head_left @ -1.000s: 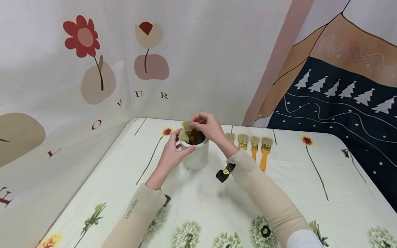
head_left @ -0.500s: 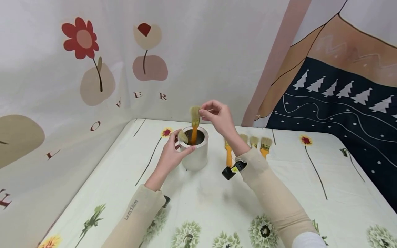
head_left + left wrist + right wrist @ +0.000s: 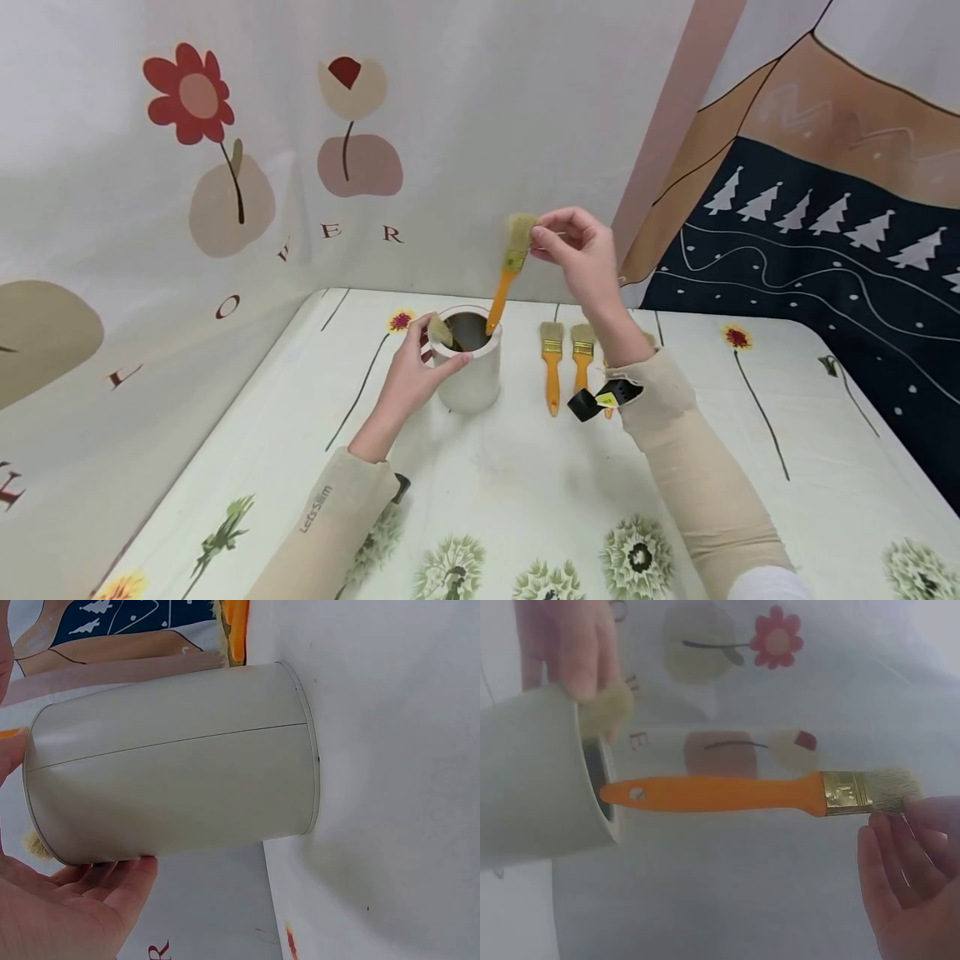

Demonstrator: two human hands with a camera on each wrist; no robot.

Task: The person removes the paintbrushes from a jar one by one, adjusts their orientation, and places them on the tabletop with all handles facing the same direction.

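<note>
My right hand (image 3: 587,260) pinches a paintbrush (image 3: 502,293) by its pale bristles. Its orange handle points down, with the tip at the mouth of a white cylindrical canister (image 3: 478,382). In the right wrist view the handle's holed end (image 3: 622,793) overlaps the canister's opening. The canister stands upright on the table while my left hand (image 3: 411,373) grips it near the rim, fingers on the far left side and thumb along the front. Inside, a second paintbrush (image 3: 441,332) leans on the left wall, bristles up. Its handle is mostly hidden.
To the canister's right, several orange-handled paintbrushes lie in a row, among them one paintbrush (image 3: 552,379) and another paintbrush (image 3: 582,354). My right forearm covers part of the row. A flower-printed cloth (image 3: 510,492) covers the table, and printed curtains (image 3: 480,150) hang behind it.
My right hand has drawn the paintbrush up and to the right, from deep in the canister to its mouth. The left hand and canister stay in place.
</note>
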